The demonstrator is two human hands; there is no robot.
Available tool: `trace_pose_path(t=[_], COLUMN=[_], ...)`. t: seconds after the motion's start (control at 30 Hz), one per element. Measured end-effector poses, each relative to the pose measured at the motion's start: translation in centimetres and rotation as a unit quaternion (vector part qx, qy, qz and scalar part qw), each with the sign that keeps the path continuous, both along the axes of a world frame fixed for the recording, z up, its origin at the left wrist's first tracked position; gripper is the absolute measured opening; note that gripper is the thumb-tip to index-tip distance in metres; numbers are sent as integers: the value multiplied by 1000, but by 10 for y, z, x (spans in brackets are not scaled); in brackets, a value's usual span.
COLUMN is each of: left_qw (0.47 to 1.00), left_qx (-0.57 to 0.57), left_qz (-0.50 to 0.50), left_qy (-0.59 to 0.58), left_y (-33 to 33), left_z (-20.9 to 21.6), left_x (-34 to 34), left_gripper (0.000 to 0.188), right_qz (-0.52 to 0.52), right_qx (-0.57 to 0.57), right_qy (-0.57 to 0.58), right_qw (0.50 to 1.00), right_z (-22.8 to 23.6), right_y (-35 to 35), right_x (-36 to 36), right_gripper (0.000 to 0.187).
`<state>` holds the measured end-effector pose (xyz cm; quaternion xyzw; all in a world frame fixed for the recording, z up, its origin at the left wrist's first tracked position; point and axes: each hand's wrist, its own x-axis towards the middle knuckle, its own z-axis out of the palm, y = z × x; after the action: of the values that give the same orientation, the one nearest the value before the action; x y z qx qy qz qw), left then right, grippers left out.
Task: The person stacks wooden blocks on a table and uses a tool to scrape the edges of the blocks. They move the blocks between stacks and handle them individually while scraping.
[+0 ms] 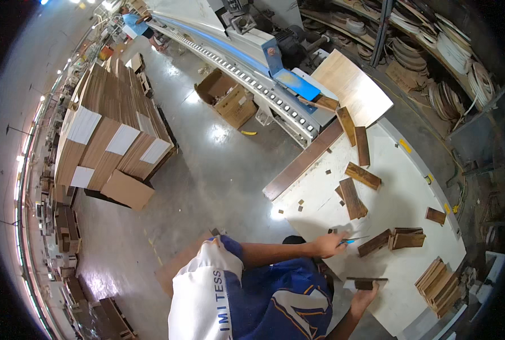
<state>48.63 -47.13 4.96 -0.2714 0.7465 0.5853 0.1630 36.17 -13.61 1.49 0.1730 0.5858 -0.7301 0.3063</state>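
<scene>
My left hand [329, 245] is closed around a blue-handled tool [350, 241] with a thin pointed end, too small to name surely. Low over the near part of the white table [397, 195], my right hand [365, 297] grips a short dark wooden board [371, 283], seen nearly edge-on. Ahead of both hands lies a small pile of brown wooden boards [407, 238], with one board [374, 243] leaning out beside it. To the right stands a row of lighter wooden pieces [437, 288]. Further up the table, more boards [351, 198] lie loose and partly overlapping.
A long machine with a roller track [246, 68] runs up to the table's far edge, where a wide pale panel [354, 88] rests. On the floor are an open cardboard box [227, 99] and a tall stack of panels [113, 124]. Shelves with coiled banding [459, 48] stand right. Another person [134, 24] is far off.
</scene>
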Motion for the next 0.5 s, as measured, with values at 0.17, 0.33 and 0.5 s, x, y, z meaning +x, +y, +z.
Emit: trace_pose_path(t=[0.17,0.33,0.5], left_qw=[966,945,927], left_qx=[0,-49,-80], left_qz=[12,24,45], left_qy=[260,324,365], left_y=[33,59,72], left_z=[40,76,121], left_x=[-25,-44,-39], left_gripper=[38,36,47], right_qz=[53,175,201], right_qx=[110,110,109], right_qy=[135,225,351], right_qw=[983,952,908], right_z=[53,95,147], right_y=[-72,-112,-96], right_x=[-9,-30,-48], right_gripper=[72,62,35])
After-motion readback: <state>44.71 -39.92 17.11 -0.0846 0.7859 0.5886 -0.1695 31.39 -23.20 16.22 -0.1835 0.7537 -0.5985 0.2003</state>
